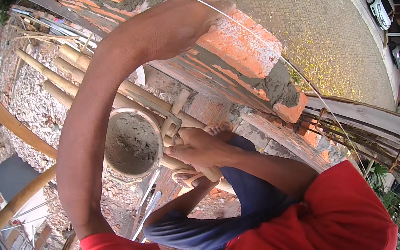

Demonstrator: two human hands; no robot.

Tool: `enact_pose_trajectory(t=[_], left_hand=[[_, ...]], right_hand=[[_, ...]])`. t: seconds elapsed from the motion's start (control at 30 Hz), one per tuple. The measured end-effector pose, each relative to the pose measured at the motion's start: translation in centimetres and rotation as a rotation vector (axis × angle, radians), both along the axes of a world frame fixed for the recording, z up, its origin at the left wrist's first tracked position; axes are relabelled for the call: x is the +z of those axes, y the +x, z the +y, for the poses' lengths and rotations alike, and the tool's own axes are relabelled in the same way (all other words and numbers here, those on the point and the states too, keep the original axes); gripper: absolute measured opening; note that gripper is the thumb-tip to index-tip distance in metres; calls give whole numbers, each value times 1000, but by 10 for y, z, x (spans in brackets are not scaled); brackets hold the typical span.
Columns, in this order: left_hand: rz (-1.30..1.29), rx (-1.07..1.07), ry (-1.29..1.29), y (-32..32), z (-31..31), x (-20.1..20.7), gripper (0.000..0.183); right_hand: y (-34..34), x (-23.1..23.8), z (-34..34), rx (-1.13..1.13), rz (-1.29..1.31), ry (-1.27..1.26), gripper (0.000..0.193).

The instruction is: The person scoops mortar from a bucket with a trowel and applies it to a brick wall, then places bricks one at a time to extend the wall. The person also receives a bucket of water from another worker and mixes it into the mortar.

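My left arm arches over to the brick wall (224,77). There my left hand (210,4) grips the far end of an orange brick (247,45) on grey mortar; its fingers are partly hidden. A thin white string (253,34) crosses over the brick. Wet mortar (285,86) shows at the brick's near end, above the course below. Lower down, my right hand (198,148) is closed round a trowel (170,128) smeared with mortar, its blade not clearly seen. It is beside the rim of a round bucket (161,146) holding grey mortar.
Bamboo poles (63,75) run beneath the bucket, next to my bare foot (187,178). Rubble (30,129) covers the ground at left. Beyond the wall lies a paved yard (308,15), with a white car (379,2) parked at right. Rusty steel bars (397,163) stick out from the wall's near end.
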State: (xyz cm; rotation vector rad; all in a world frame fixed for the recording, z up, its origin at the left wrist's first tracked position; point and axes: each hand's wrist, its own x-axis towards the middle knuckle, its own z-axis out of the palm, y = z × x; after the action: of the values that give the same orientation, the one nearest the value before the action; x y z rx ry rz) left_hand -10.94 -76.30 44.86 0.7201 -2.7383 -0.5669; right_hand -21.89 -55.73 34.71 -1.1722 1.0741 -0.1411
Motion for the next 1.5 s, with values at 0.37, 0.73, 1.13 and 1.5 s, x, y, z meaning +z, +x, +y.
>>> enact_pose_trajectory(t=[0.37,0.73,1.13,1.5], left_hand=[[952,1319,670,97,154,87,44],[1210,1465,1281,-66,146,-6,41],[1040,1496,1389,-108,126,-38,30],[1115,1440,1562,-99,121,-30,24]], right_hand=[[-59,96,108,168,160,-378,36],[-146,278,10,-735,450,-680,32],[-150,187,-97,-403,551,-691,45],[-144,173,-106,-102,746,-587,36]])
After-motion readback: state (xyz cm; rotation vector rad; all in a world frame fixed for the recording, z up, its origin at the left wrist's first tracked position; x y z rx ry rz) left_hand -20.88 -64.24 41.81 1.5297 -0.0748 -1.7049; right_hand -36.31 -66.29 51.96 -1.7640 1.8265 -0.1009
